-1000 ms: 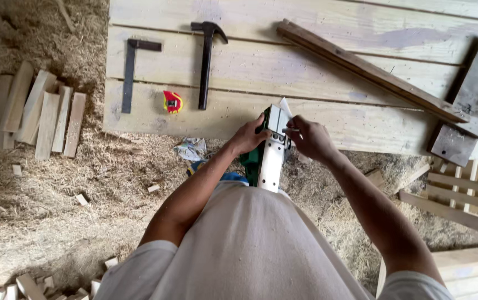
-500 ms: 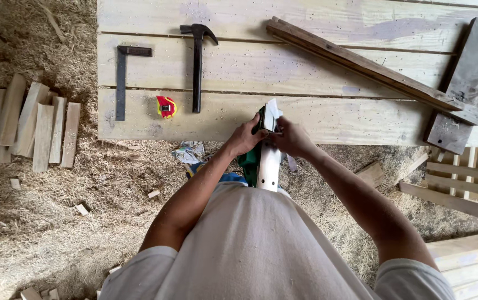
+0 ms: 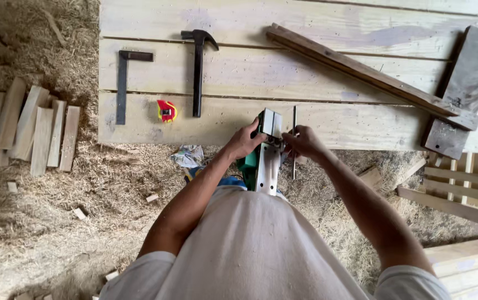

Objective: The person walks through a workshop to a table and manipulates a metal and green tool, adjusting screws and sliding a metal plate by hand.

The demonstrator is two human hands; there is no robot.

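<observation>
I hold a green power planer upside down against my body, its bright metal base facing up. My left hand grips its left side near the front. On the right side my right hand holds the planer and pinches a thin metal rod that stands along it. The tool's front end rests over the near edge of the plank workbench.
On the bench lie a claw hammer, a steel square, a red and yellow tape measure, a long wooden strip and a grey board. Short wood offcuts are stacked on the sawdust-covered floor at left. Slats lie at right.
The planer has dropped a little towards my body. My right hand has shifted from its top to its right side, and the thin metal rod now shows beside it.
</observation>
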